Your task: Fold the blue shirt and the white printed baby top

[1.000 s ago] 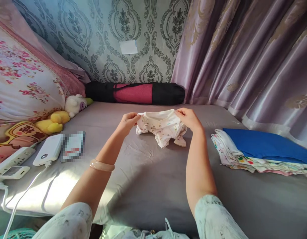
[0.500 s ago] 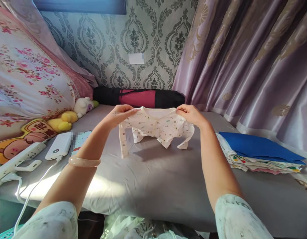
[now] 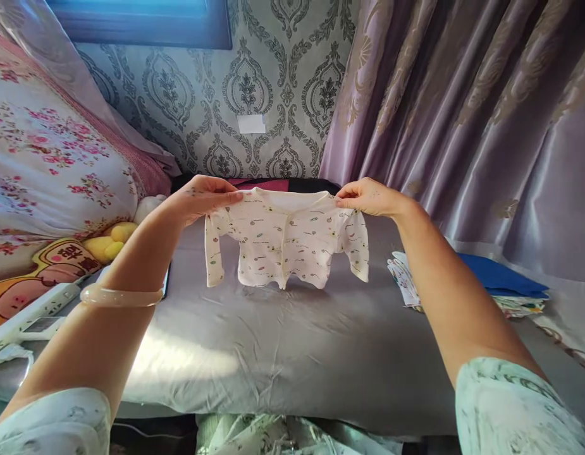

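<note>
A small white baby shirt (image 3: 285, 243) with tiny printed figures hangs spread out in front of me, its neckline at the top and a seam down the middle. My left hand (image 3: 202, 199) pinches it at the shoulder on the left, thumb on the near side. At the opposite shoulder, my right hand (image 3: 372, 197) grips the cloth between thumb and fingers. Both sleeves dangle beside the body of the shirt. Its lower edge is over the grey sheet (image 3: 292, 354); whether it touches is hard to tell.
On the right lies a folded stack of cloths with a blue piece (image 3: 503, 276) on top, partly behind my forearm. Plush toys (image 3: 109, 243) and a white power strip (image 3: 33, 316) sit on the left. A black and red roll (image 3: 268, 184) lies along the patterned wall.
My hands have moved up and farther apart with the shirt. It now hangs flatter and more spread, its front facing me. The view has tilted upward.
</note>
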Demonstrator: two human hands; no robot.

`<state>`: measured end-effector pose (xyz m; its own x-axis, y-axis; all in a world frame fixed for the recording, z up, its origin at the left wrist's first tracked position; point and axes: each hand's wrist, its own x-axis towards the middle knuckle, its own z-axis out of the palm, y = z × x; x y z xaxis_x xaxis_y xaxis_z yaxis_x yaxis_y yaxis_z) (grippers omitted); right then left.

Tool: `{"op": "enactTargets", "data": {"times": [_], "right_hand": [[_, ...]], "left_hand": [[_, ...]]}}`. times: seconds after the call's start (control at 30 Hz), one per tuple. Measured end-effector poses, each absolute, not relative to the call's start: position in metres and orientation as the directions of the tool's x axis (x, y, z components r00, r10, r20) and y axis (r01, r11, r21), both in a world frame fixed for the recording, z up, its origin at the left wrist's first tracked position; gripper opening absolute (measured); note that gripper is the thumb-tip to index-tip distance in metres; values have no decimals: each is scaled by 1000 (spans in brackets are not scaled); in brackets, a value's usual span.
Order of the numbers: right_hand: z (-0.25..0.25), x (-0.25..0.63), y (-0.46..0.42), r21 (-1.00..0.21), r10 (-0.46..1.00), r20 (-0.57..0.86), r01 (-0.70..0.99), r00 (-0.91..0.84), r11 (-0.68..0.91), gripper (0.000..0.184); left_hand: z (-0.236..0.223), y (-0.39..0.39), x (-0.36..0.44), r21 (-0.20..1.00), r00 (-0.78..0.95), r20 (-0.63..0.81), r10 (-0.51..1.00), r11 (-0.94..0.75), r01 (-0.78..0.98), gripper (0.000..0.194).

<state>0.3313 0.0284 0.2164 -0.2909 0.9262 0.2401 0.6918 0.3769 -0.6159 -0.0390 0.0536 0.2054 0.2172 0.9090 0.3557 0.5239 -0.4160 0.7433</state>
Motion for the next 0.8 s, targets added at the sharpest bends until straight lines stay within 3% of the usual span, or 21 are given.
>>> {"op": "enactTargets", "data": {"times": [0.1,0.2,0.3,0.37,0.43,0.47,0.53,0.6,0.8], "right_hand": [[218,333,35,-483,927,272,797,-257,363,26],[222,327,32,-314,883,415,876,-220,366,24],[223,314,23,-164,653,748,921,-117,354,27],[219,305,20,-119,459,888,953,-24,279,33],[210,299,23,-88,476,878,968,-37,236,37],[205,298,27,-65,553,829,965,-89,254,36],[195,299,37,-55,629,766,962,-131,268,34],[188,302,46,-70,625,774,968,-99,241,31],[186,312,54,-105,620,783,973,-48,208,29]], "left_hand": [[212,65,-34,699,281,283,917,-398,594,27],[219,67,-22,580,178,507,844,-486,654,24],[223,60,-11,419,-39,818,574,-547,725,28],[219,59,-6,314,-38,889,457,-547,776,30],[211,65,-2,272,89,847,523,-572,774,29],[206,70,0,302,130,801,584,-583,754,27],[197,82,3,427,54,756,652,-555,714,24],[190,92,4,505,-48,748,662,-521,688,24],[187,100,3,605,-28,667,744,-520,603,26]]}}
